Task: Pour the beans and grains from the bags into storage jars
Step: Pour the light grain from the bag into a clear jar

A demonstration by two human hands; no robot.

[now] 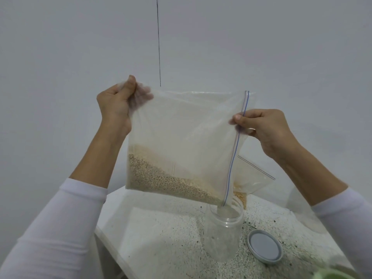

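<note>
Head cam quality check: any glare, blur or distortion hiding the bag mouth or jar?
Head view: soft, even light, no hard glare. Wide-angle bending stretches the sleeves at the edges. The clear jar is low-contrast against the speckled table. The zip bag is hazy, and its mouth at the jar rim is slightly soft but readable. A blurred green object intrudes bottom right.

Open speckled tabletop left of clear jar; right of it, grey lid lying flat, second grain bag behind.
</note>
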